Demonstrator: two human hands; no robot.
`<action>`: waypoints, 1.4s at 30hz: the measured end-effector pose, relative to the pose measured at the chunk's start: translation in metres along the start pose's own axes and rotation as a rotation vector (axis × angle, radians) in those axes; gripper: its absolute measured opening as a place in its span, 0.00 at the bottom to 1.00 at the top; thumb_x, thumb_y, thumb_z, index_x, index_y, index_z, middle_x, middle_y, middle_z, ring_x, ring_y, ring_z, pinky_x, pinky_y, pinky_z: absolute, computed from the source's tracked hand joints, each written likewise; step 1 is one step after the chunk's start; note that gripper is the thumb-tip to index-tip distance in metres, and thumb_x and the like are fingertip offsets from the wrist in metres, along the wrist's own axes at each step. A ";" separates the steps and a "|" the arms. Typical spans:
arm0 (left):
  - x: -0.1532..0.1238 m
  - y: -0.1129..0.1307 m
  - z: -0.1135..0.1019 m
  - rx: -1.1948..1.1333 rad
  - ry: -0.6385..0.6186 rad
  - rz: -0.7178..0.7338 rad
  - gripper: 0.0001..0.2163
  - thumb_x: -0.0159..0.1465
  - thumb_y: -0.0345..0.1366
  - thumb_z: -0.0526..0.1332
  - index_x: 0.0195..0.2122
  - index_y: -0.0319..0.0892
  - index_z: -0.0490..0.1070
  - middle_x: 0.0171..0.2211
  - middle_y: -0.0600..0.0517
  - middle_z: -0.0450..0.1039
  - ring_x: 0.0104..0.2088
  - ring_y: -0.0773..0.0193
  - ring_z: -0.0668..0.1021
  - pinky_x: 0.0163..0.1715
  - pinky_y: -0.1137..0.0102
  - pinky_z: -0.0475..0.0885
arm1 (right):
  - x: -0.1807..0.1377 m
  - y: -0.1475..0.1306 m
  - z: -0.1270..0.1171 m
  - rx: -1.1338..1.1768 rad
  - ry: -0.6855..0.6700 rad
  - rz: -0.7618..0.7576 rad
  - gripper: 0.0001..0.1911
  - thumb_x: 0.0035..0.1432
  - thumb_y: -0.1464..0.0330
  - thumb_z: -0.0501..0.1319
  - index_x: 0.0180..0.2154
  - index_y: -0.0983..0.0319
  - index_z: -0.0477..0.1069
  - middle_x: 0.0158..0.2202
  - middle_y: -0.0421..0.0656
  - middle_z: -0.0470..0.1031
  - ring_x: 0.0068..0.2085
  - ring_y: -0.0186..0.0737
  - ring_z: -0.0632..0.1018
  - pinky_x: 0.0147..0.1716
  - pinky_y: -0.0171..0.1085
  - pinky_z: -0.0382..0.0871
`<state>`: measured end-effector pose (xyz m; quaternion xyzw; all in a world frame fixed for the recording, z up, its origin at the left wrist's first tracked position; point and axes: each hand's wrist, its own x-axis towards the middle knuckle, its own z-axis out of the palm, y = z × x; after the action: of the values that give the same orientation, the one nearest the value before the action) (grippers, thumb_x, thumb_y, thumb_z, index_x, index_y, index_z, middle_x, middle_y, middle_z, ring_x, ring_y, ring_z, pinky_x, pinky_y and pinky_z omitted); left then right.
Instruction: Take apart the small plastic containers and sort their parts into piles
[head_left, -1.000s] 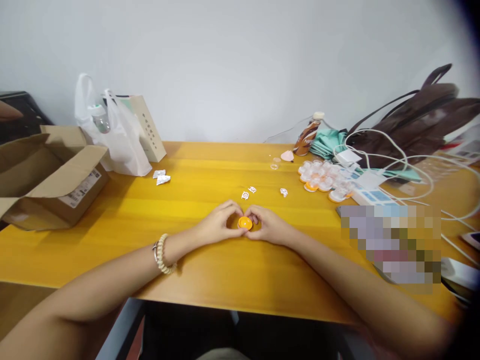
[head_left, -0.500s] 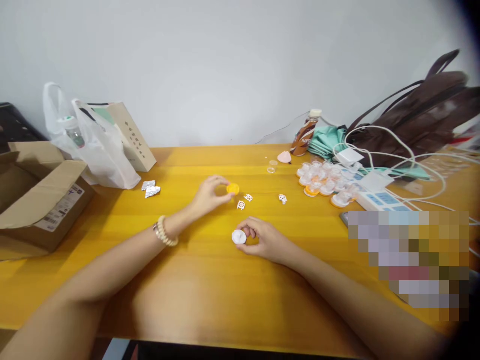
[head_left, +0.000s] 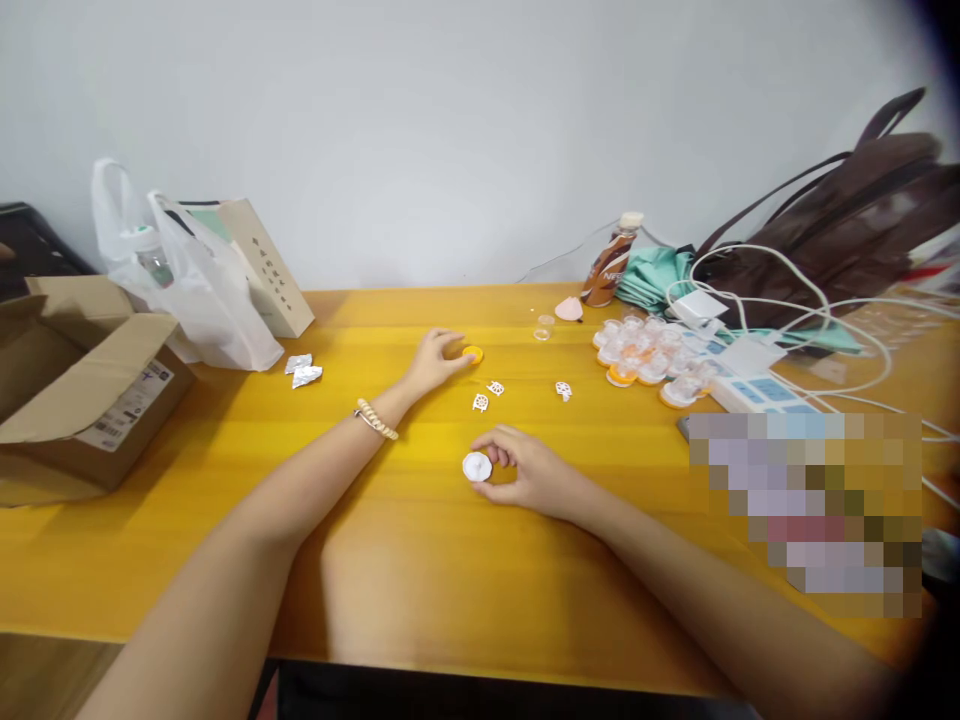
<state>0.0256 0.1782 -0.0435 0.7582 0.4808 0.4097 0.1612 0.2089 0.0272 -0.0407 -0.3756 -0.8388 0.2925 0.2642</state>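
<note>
Three cutouts (head_left: 495,388) between | left hand (head_left: 433,362) pinches orange cap (head_left: 472,354) | right hand (head_left: 525,475) grips white cup (head_left: 477,466)

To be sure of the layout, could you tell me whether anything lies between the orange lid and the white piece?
Yes: two small white cut-outs lie on the table between the orange lid, touched by the left hand, and the white piece held in the right hand. A third cut-out lies off to the right.
</note>
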 end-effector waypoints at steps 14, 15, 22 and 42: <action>-0.120 0.067 -0.054 -0.201 -0.501 0.293 0.07 0.62 0.36 0.59 0.38 0.41 0.72 0.36 0.49 0.70 0.38 0.65 0.73 0.42 0.68 0.68 | -0.003 -0.003 -0.005 0.029 -0.014 -0.011 0.10 0.49 0.67 0.63 0.36 0.60 0.68 0.30 0.39 0.67 0.32 0.35 0.68 0.33 0.35 0.64; -0.119 0.067 -0.052 -0.210 -0.484 0.287 0.06 0.61 0.36 0.60 0.37 0.40 0.72 0.35 0.49 0.69 0.38 0.65 0.73 0.41 0.69 0.68 | -0.003 -0.004 -0.004 0.022 -0.011 0.002 0.10 0.49 0.66 0.64 0.35 0.60 0.67 0.30 0.39 0.66 0.32 0.35 0.68 0.33 0.35 0.64; -0.117 0.064 -0.052 -0.204 -0.492 0.254 0.05 0.61 0.35 0.59 0.32 0.40 0.72 0.32 0.51 0.68 0.34 0.67 0.72 0.37 0.70 0.68 | -0.006 -0.008 -0.005 0.001 -0.039 -0.037 0.13 0.48 0.68 0.64 0.37 0.61 0.66 0.32 0.40 0.65 0.34 0.36 0.68 0.35 0.36 0.64; -0.127 0.099 -0.050 0.034 -0.532 -0.093 0.06 0.54 0.36 0.63 0.26 0.39 0.74 0.23 0.54 0.75 0.24 0.68 0.74 0.23 0.76 0.64 | -0.004 -0.012 0.000 0.006 -0.019 -0.031 0.09 0.45 0.71 0.62 0.31 0.60 0.64 0.30 0.39 0.68 0.33 0.36 0.70 0.34 0.36 0.64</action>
<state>0.0205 0.0134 -0.0093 0.8188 0.4629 0.1800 0.2878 0.2050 0.0175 -0.0332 -0.3589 -0.8462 0.2944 0.2617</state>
